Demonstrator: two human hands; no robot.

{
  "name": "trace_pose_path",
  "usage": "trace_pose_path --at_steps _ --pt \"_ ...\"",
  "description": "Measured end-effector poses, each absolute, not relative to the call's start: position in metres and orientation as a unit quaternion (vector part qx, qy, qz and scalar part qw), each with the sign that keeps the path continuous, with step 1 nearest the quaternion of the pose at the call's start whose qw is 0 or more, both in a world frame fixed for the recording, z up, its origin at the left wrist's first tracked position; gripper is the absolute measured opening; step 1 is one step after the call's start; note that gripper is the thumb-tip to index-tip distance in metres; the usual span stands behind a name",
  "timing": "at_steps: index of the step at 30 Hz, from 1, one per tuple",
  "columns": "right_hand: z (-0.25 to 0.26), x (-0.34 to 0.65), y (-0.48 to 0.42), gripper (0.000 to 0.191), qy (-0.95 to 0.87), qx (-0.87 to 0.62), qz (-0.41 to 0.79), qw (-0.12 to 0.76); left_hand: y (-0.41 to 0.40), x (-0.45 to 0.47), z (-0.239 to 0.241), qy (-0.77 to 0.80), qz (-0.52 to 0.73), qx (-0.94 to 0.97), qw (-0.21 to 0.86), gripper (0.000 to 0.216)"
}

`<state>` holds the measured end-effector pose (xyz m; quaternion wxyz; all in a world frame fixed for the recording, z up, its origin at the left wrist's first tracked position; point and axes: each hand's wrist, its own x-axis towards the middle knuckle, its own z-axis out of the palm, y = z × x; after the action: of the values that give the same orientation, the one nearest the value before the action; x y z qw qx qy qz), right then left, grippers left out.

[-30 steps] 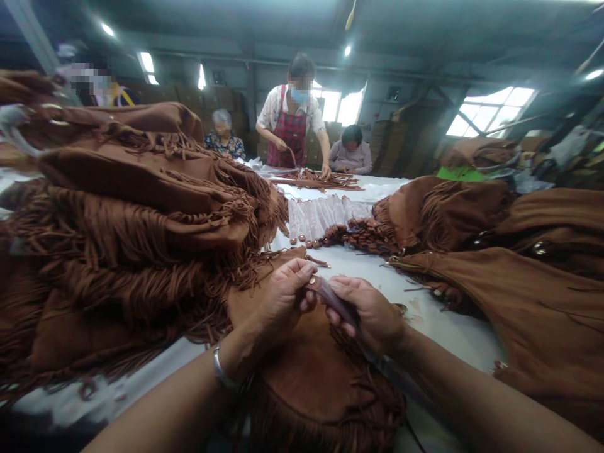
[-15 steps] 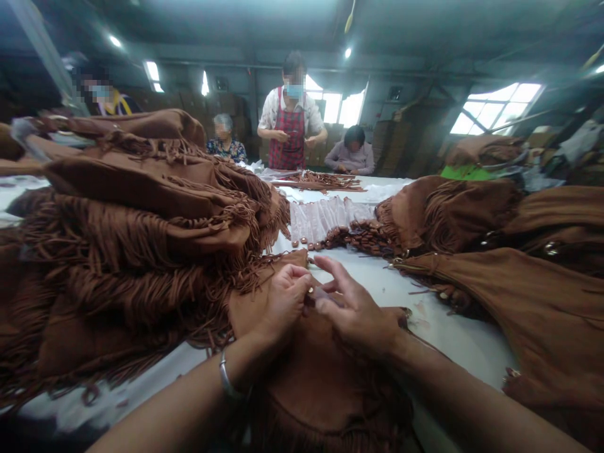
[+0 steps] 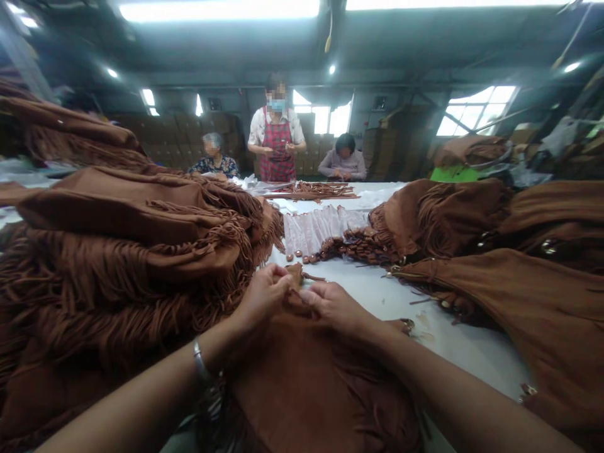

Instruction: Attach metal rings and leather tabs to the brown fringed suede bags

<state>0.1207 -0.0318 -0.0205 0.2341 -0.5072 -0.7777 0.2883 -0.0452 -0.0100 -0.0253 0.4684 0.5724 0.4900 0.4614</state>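
A brown suede bag [image 3: 292, 371] with fringe lies in front of me on the white table. My left hand [image 3: 267, 290] is closed, thumb and finger pinching the bag's upper edge. Close beside it, my right hand [image 3: 337, 305] is closed too, its thumb and fingers pressed on the same edge. What small part sits between the fingertips is hidden. Just beyond the hands, a narrow brown strip [image 3: 314, 277] sticks out from the bag's top. A metal ring [image 3: 407, 325] shows at the bag's right side.
Fringed brown bags [image 3: 117, 220] are heaped at left, and more bags [image 3: 509, 302] lie at right. Ahead are wrapped strips with brown ends [image 3: 325, 236] and a pile of brown strips [image 3: 316, 190]. Several co-workers are across the table, one in a checked apron [image 3: 277, 151].
My right hand's raised fingers have folded down into a pinch at the bag's edge. The pale piece by its fingers no longer shows. My view has tilted upward.
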Motion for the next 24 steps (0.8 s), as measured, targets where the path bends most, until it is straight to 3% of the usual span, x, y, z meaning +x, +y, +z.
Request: trace_pose_path --at_steps 3,6,13,24 --pt "-0.036 0.129 -0.011 0.031 -0.735 -0.581 0.246 0.248 0.038 -0.052 -0.024 0.528 0.435 0.599 0.417 0.013" --pt "-0.057 0.13 -0.012 0.02 -0.724 -0.612 0.202 0.245 0.084 -0.051 -0.032 0.558 0.358 0.62 0.42 0.02" --pt "-0.073 0.128 -0.028 0.014 -0.742 -0.623 0.146 0.201 0.134 -0.028 -0.037 0.527 0.19 0.641 0.524 0.029" --pt "-0.078 0.134 -0.028 0.017 -0.773 -0.571 0.152 0.231 0.116 -0.018 -0.049 0.447 0.16 0.543 0.693 0.061"
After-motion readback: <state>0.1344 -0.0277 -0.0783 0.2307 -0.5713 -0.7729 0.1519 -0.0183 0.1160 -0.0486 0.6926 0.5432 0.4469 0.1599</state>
